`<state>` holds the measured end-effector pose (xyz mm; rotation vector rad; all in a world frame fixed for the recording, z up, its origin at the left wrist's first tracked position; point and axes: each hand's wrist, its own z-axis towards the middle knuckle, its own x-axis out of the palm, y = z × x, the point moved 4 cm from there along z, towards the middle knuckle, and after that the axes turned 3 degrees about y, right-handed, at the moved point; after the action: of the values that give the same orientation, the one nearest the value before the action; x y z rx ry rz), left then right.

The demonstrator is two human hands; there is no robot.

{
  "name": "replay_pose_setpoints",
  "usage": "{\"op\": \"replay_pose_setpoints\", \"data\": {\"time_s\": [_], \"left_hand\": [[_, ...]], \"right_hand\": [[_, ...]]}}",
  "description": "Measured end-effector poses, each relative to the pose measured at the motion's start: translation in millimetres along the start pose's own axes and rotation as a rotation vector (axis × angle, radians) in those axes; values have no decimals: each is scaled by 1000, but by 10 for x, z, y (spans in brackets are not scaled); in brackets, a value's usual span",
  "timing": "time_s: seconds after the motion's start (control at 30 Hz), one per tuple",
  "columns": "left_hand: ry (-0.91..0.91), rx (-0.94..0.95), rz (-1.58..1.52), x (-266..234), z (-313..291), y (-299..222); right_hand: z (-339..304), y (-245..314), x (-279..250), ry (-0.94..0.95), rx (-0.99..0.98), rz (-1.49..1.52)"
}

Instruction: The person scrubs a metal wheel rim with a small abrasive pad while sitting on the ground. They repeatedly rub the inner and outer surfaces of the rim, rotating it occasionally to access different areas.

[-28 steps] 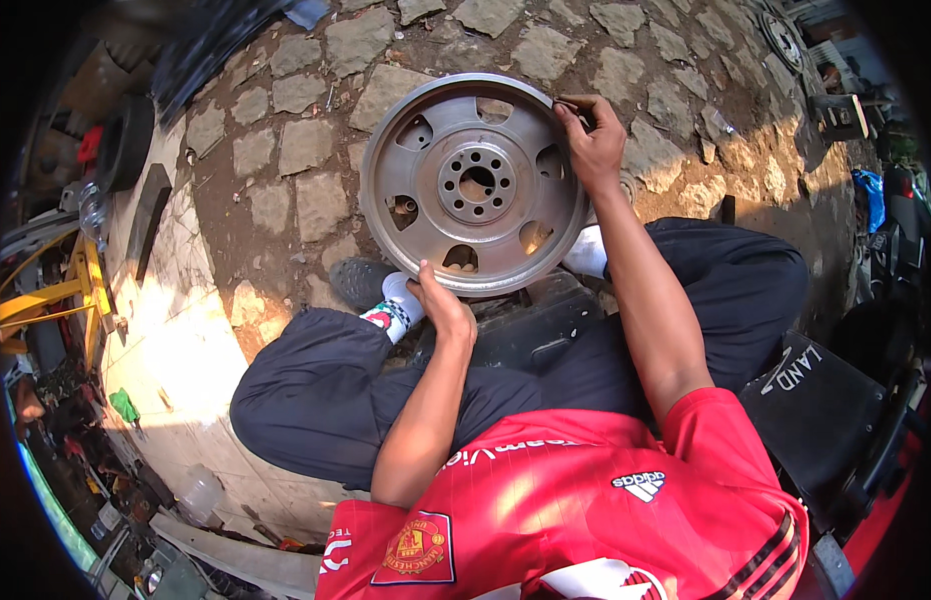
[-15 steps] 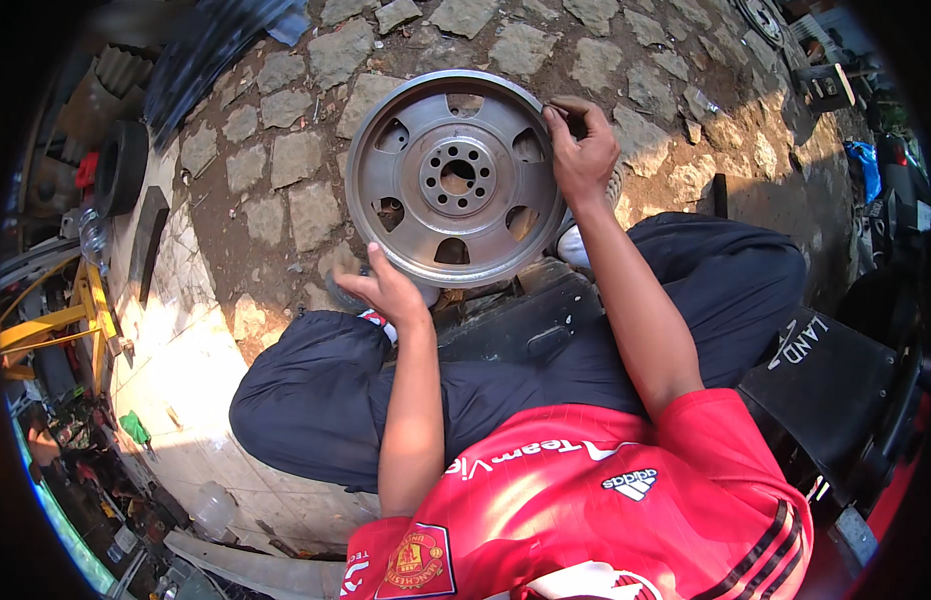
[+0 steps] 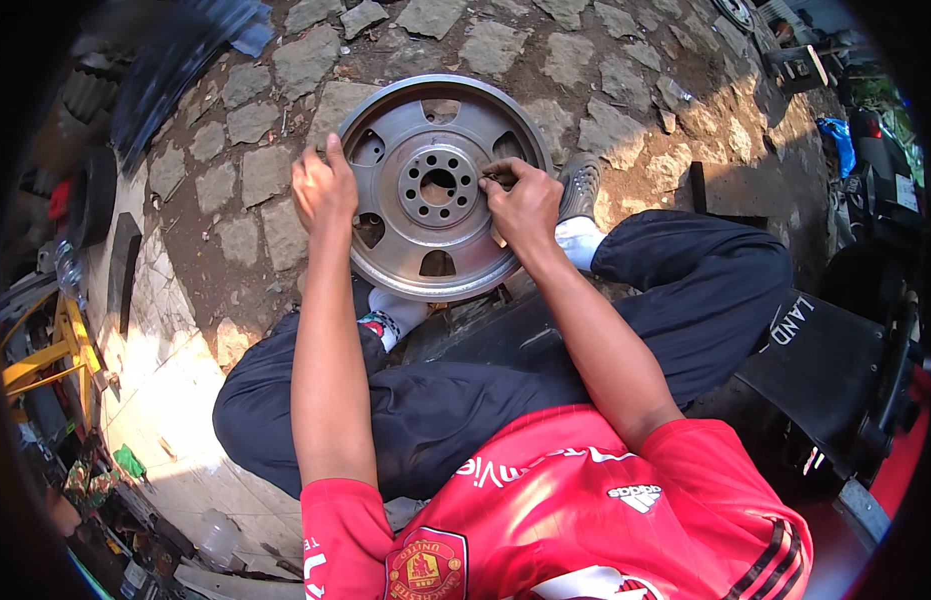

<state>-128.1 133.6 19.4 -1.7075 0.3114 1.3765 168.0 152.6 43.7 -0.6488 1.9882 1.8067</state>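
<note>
A bare metal wheel rim (image 3: pixel 445 262), grey-brown, with several bolt holes around its hub and oval openings around its disc, stands in front of me between my feet, its disc facing me. My left hand (image 3: pixel 325 192) grips the rim's left edge, fingers curled and thumb pointing up along it. Over the disc, just right of the hub, my right hand (image 3: pixel 525 208) is closed in a pinch. Its fingertips touch the face beside the bolt holes. Whatever lies between them is too small or hidden to name.
Uneven paving stones (image 3: pixel 335 60) and dirt spread beyond the rim. At left are a yellow metal stand (image 3: pixel 80 350), a dark tyre (image 3: pixel 93 195) and a clear plastic bottle (image 3: pixel 217 535). A black mudflap (image 3: pixel 815 370) lies at right. My shoe (image 3: pixel 579 190) is beside the rim.
My left hand has moved up from the lower rim to its left edge. The right hand has come off the upper right edge and moved inward to the hub.
</note>
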Motion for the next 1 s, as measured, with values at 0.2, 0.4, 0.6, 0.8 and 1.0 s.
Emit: {"op": "replay_pose_setpoints", "data": {"time_s": [0.2, 0.4, 0.6, 0.8, 1.0], "left_hand": [[43, 54, -119, -38, -1, -89], [15, 76, -128, -55, -8, -144], [8, 17, -135, -86, -60, -125], [52, -33, -149, -157, -10, -205], [86, -71, -103, -112, -24, -169]], "right_hand": [[127, 61, 49, 5, 76, -83], [178, 99, 28, 11, 129, -102], [6, -3, 22, 37, 143, -33], [325, 183, 55, 64, 133, -137], [120, -18, 21, 62, 120, -64]]}}
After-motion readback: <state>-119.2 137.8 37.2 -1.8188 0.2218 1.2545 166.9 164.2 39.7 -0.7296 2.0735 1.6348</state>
